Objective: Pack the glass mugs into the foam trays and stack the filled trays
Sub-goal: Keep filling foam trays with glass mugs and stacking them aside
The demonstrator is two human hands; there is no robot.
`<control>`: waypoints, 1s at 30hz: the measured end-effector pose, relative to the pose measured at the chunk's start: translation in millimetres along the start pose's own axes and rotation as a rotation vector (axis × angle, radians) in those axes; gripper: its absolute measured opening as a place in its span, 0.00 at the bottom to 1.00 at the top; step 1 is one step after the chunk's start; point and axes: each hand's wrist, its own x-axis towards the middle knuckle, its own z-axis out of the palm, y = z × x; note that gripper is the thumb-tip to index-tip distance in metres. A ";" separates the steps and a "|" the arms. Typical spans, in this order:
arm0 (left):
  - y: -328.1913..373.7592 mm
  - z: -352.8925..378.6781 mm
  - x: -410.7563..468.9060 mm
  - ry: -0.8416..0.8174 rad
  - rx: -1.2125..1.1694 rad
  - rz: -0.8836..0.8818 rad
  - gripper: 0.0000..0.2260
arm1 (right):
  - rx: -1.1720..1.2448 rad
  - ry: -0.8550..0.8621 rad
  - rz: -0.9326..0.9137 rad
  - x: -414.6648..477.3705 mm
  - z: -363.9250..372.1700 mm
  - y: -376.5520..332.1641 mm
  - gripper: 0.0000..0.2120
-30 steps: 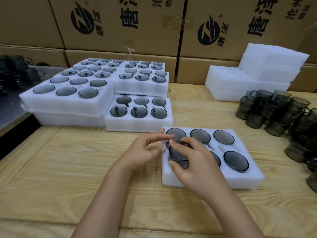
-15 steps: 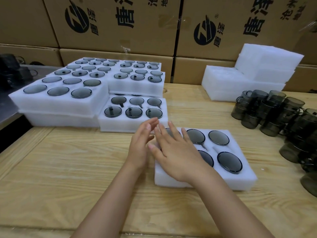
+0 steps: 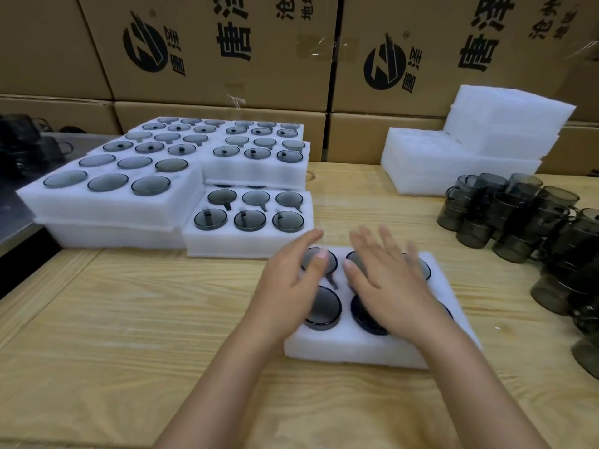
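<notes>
- A white foam tray (image 3: 356, 350) lies on the near right part of the wooden table (image 3: 129, 319), with both hands over it.
- Dark glass mugs (image 3: 324, 307) sit in its pockets, two rows deep; the right-hand pockets are mostly hidden by the right hand.
- The left hand (image 3: 288, 286) lies flat at the tray's left end, its fingers (image 3: 308, 241) straight and pressed together and the thumb apart on the far-left mug.
- The right hand (image 3: 393, 286) lies flat over the middle and right mugs, fingers (image 3: 389, 241) straight and spread, gripping nothing.
- Filled trays (image 3: 107, 209) stand stacked to the far left, the nearest just beyond the left fingertips.
- Loose mugs (image 3: 518, 228) cluster on the right.
- Empty foam trays (image 3: 453, 170) are piled far right, against cardboard boxes (image 3: 227, 43).
</notes>
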 end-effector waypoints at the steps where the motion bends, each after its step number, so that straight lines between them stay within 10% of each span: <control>1: 2.4 5.9 -1.2 -0.110 0.205 0.017 0.20 | -0.142 -0.031 0.054 -1.5 -2.4 14.9 0.30; 4: 1.5 20.6 -5.9 -0.376 0.715 0.003 0.25 | -0.213 -0.137 0.122 -6.2 0.1 30.7 0.33; 8: 0.3 20.9 -6.4 -0.366 0.728 -0.013 0.26 | -0.188 -0.116 0.078 -5.5 2.1 33.5 0.32; 12: -3.5 18.8 -19.0 -0.055 0.314 0.023 0.20 | 0.200 0.026 -0.013 -19.0 -14.1 47.4 0.30; 16: -18.5 6.0 -51.1 0.094 -0.261 -0.312 0.29 | 0.493 0.150 0.108 -50.3 -25.9 86.5 0.34; 23: -23.7 2.2 -79.0 -0.035 -0.050 -0.273 0.39 | 0.756 -0.073 0.168 -75.3 -6.7 95.7 0.65; 30: -5.6 -16.6 -78.1 0.138 -0.119 -0.223 0.36 | 0.920 0.068 -0.024 -77.2 -16.0 77.9 0.53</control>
